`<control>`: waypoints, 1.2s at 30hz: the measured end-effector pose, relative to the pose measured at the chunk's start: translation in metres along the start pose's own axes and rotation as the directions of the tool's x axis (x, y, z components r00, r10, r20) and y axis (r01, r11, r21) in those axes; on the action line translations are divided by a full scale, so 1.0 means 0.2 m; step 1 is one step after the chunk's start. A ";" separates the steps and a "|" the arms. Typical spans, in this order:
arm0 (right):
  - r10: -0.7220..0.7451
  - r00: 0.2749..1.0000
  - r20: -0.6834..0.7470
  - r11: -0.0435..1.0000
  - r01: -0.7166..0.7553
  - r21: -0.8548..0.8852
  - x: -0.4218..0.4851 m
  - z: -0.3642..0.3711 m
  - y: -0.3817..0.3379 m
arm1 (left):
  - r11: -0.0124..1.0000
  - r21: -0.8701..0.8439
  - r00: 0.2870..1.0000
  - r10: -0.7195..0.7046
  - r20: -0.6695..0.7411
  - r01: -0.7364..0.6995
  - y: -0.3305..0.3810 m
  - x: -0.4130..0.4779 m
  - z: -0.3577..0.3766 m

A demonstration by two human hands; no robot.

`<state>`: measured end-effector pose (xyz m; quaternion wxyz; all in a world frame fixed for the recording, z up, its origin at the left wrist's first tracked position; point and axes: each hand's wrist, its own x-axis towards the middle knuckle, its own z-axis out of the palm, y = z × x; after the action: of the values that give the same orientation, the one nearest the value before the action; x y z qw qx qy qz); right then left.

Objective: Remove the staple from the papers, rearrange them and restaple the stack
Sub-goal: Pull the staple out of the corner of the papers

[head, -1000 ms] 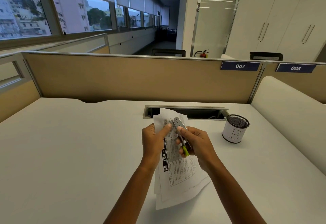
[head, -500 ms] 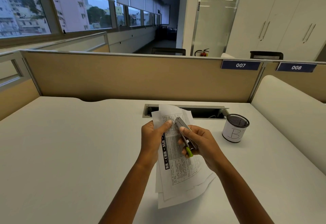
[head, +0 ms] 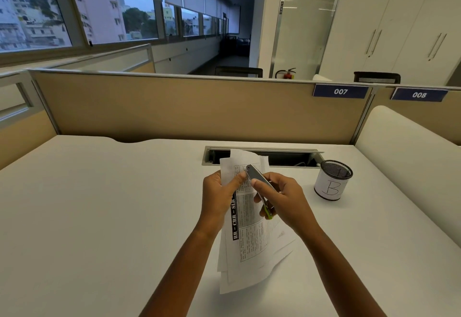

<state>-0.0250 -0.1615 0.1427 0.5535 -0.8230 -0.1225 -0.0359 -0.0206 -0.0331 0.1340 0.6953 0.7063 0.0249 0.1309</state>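
The papers are held above the desk, with the cup to their right, before the partition.

You are sitting in an open-plan office. A tan cubicle divider rises behind your white desk, carrying numbered seat labels 007 and 008. A cable slot is cut into the desktop. Beyond stand white cabinets, a fire extinguisher and a long row of windows facing city buildings.
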 end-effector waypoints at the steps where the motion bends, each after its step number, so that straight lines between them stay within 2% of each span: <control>1: 0.001 1.000 -0.005 1.000 -0.001 -0.016 0.00 0.00 0.00 | 1.000 0.008 1.000 0.006 -0.009 -0.006 0.00 0.00 0.00; 6: 0.013 1.000 -0.019 1.000 -0.013 0.006 -0.01 0.02 0.00 | 1.000 0.017 0.999 0.023 -0.038 -0.023 0.01 -0.01 0.00; 12: 0.047 0.998 -0.039 0.988 -0.041 0.149 -0.02 0.04 -0.03 | 0.999 -0.015 0.997 0.044 -0.067 -0.045 0.01 -0.03 0.00; 16: 0.105 0.994 0.022 0.961 -0.107 0.257 -0.02 0.03 -0.06 | 0.996 -0.047 0.997 0.071 -0.042 -0.073 0.02 -0.03 -0.02; 20: 0.173 0.977 0.122 0.892 -0.207 0.401 -0.02 0.01 -0.07 | 0.990 -0.115 0.997 0.081 0.000 -0.080 0.02 -0.02 -0.03; 24: 0.199 0.953 0.229 0.825 -0.289 0.485 -0.02 -0.01 -0.06 | 0.990 -0.109 0.996 0.088 0.005 -0.087 0.01 -0.01 -0.03; 30: 0.234 0.918 0.319 0.742 -0.381 0.552 -0.02 -0.02 -0.06 | 0.984 -0.179 1.000 0.004 0.023 0.000 -0.02 0.00 -0.03; 36: 0.247 0.930 0.271 0.781 -0.357 0.513 -0.03 -0.01 -0.03 | 0.964 -0.238 0.992 -0.124 -0.010 0.118 -0.05 0.00 0.00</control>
<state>-0.0314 -0.1611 0.1476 0.7520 -0.6356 -0.0453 0.1686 -0.0200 -0.0338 0.1244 0.7808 0.6138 0.0609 0.0990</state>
